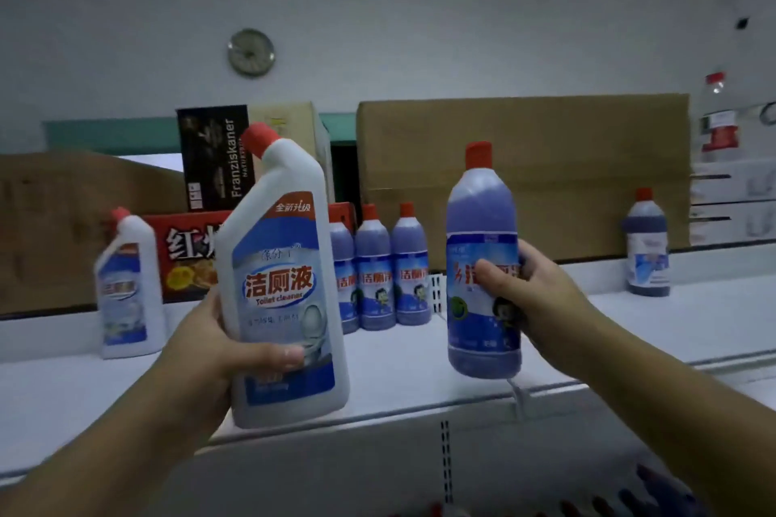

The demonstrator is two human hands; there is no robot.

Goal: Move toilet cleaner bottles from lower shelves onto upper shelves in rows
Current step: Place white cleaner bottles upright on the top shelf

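Plastic: bent-necked bottle point(282, 248), cylindrical bottle point(481, 218)

a small shop or its stockroom, seen from where i stand. a long white display shelf point(399, 365) runs across in front of me, its slotted upright point(445, 462) at six o'clock. at twelve o'clock three identical purple cleaner bottles point(375, 273) stand in a row, labels facing out. behind them, from nine to two o'clock, sit brown cardboard cartons point(525, 164), a black beer carton point(214, 155) printed franziskaner and a red carton point(184, 256) with chinese lettering. a round wall clock point(251, 52) hangs on the pale wall at eleven o'clock.
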